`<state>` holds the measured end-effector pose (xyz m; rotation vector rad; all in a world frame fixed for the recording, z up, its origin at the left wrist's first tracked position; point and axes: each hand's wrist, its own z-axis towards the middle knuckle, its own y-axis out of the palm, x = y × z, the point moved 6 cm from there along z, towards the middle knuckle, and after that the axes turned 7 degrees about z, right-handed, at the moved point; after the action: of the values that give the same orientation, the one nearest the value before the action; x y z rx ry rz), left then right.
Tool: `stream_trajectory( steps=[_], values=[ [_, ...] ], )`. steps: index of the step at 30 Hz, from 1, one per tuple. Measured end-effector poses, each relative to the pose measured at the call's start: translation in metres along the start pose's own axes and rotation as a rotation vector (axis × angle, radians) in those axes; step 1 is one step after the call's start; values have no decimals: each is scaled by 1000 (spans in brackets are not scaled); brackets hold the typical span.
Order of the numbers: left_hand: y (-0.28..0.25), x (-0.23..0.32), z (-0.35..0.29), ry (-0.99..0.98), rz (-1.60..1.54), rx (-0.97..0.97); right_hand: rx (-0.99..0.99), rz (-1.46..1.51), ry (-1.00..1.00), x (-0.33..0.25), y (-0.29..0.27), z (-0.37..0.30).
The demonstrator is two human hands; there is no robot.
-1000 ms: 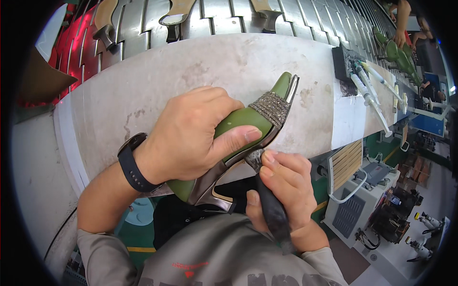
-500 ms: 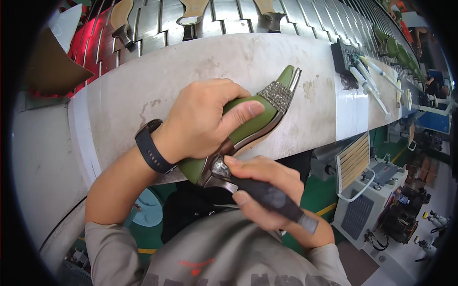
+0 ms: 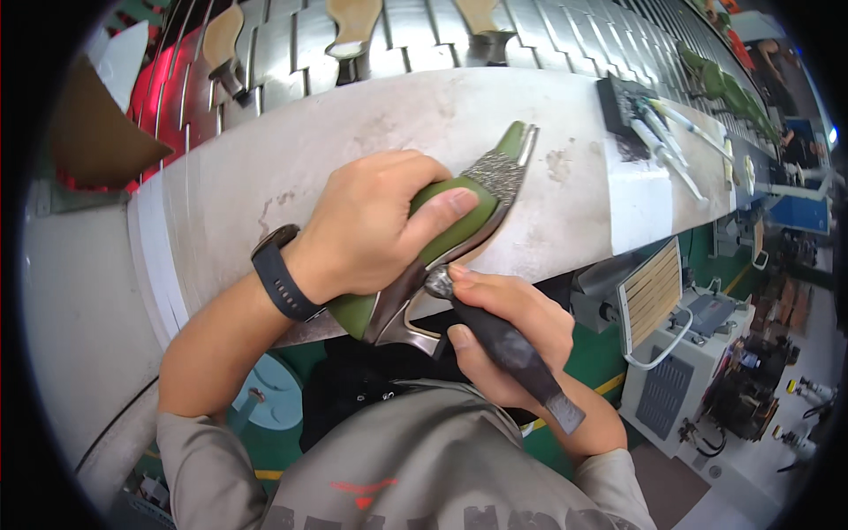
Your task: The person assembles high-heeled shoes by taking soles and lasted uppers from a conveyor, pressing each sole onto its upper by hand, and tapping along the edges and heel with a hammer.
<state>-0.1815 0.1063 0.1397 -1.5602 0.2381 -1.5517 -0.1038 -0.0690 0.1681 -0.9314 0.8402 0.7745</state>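
My left hand (image 3: pixel 380 221) is closed around a green high-heeled shoe (image 3: pixel 457 225), its thumb lying along the upper. A glittery band (image 3: pixel 496 172) crosses the shoe near its pointed toe, which points away to the right. The brown sole edge and metallic-looking heel (image 3: pixel 405 331) face me. In my right hand (image 3: pixel 521 327) is a dark shoemaker's hammer (image 3: pixel 505 346), gripped by its head. Its round metal face sits against or very close to the sole edge, just ahead of the heel; contact is hard to tell. The hammer's flared end points down to the right.
The shoe is held over the near edge of a stained pale worktable (image 3: pixel 371 128). A dark holder (image 3: pixel 623 110) with several syringe-like tubes (image 3: pixel 667 146) stands at the right. Beyond runs a metal slat conveyor (image 3: pixel 415 35) carrying heeled soles (image 3: pixel 353 31). A blue round stool (image 3: pixel 269 393) is below left.
My right hand has moved the hammer up and slightly right, from the heel area to the sole edge further toward the toe. My left hand keeps its hold on the shoe.
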Motion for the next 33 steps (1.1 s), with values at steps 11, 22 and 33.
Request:
stream_trajectory(
  steps=[11, 22, 33],
  values=[
    [18, 46, 21, -84, 269, -61, 253, 299, 331, 23, -75, 36],
    [6, 47, 25, -174, 325, -107, 332, 346, 569, 110, -97, 78],
    [-69, 137, -2, 225, -205, 221, 308, 382, 97, -4, -96, 32]
  ],
)
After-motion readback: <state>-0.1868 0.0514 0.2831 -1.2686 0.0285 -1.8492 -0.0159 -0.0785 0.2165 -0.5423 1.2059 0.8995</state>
